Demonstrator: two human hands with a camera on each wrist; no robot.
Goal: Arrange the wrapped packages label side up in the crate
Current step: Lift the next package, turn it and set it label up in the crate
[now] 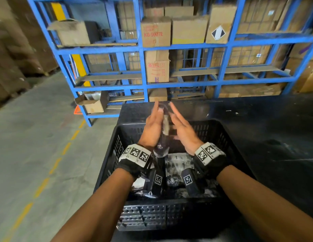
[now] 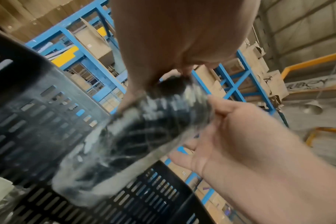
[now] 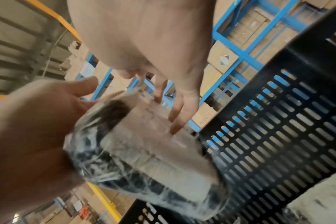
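A package [image 1: 165, 127] of dark material in clear stretch wrap stands on edge above the black slotted crate [image 1: 222, 131]. My left hand [image 1: 153, 123] and right hand [image 1: 182, 127] press it between flat palms, fingers straight. In the right wrist view its brown label face [image 3: 153, 144] is turned toward my right hand [image 3: 144, 37], whose fingers [image 3: 182, 115] lie on it, while my left hand [image 3: 29, 144] backs the other side. The left wrist view shows the wrapped dark side [image 2: 144, 136] against my left hand [image 2: 173, 37]. More wrapped packages [image 1: 178, 165] lie in the crate.
The crate sits on a dark table [image 1: 274, 137]. Behind it stands a blue steel rack [image 1: 143, 67] loaded with cardboard boxes. A grey concrete floor with a dashed yellow line [image 1: 56, 165] runs along the left.
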